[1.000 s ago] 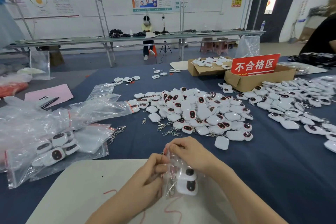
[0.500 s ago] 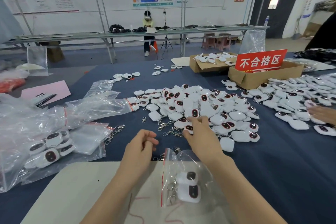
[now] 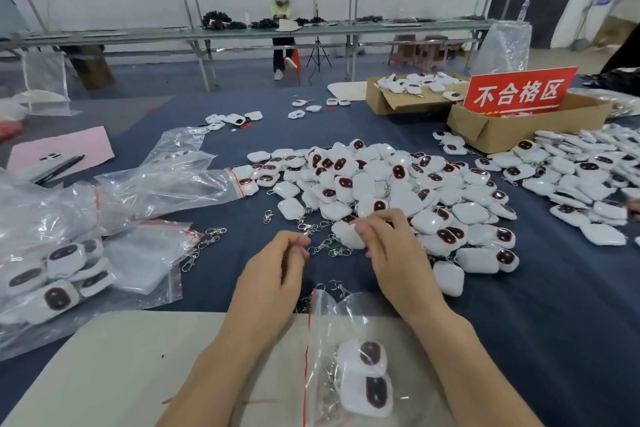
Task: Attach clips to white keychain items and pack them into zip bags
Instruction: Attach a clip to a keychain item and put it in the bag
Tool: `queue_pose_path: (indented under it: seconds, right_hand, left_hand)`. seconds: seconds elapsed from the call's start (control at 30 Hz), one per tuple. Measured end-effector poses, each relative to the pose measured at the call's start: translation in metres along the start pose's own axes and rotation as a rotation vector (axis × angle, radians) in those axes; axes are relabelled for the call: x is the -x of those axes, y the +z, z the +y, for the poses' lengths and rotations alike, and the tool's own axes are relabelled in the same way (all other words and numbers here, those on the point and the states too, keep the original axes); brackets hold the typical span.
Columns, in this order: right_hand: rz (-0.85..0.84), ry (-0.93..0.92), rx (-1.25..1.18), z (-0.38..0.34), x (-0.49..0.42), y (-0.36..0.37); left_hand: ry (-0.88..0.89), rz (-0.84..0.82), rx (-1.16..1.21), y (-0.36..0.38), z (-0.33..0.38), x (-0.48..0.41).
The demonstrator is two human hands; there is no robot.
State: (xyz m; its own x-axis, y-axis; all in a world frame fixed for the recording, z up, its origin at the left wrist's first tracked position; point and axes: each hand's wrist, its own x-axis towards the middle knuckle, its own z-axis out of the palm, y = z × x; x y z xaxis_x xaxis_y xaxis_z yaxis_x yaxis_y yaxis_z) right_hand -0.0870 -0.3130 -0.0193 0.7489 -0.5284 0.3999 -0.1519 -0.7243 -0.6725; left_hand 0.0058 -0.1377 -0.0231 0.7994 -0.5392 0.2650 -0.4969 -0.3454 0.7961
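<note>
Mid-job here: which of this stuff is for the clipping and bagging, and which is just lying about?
In use: keychain pile, loose clips, zip bag, keychain in right hand.
Lying about: sign box, pink paper, pen.

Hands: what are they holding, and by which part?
The right hand pinches a white keychain by one edge. The left hand curls its fingers beside loose metal clips; whether it holds one cannot be told.
</note>
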Motion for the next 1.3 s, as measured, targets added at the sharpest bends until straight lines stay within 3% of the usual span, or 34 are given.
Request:
queue_pose_path:
  seconds: [0.07,0.13,0.3,0.43,0.57,0.97,1.3]
  right_hand:
    - [-0.031,0.015,-0.329,-0.001,-0.002,-0.002]
    - [-0.145,-0.009,-0.511,-0.004,-0.004,0.0]
    - [-0.258,0.031,-0.721,-0.01,-0.004,0.005]
    - [-0.342,0.197,-0.954,-0.011,-0.002,0.006]
    - [-0.368,0.248,-0.904,-0.014,0.0,0.012]
    - [-0.347,0.33,-0.949,-0.02,0.0,0.011]
    - [-0.331,0.322,-0.896,-0.018,0.0,0.012]
  left_hand:
    - [0.038,-0.003,0.112,0.002,0.007,0.002]
    - [0.02,-0.026,0.273,0.007,0.014,0.001]
    - [-0.012,-0.142,0.354,0.011,0.02,-0.002]
    - [-0.11,-0.09,0.356,0.011,0.016,-0.005]
    - [-0.153,-0.002,0.434,0.013,0.015,-0.007]
    - [-0.219,-0.121,0.59,0.006,0.011,-0.009]
    - [-0.2,-0.127,0.623,0.005,0.013,-0.009]
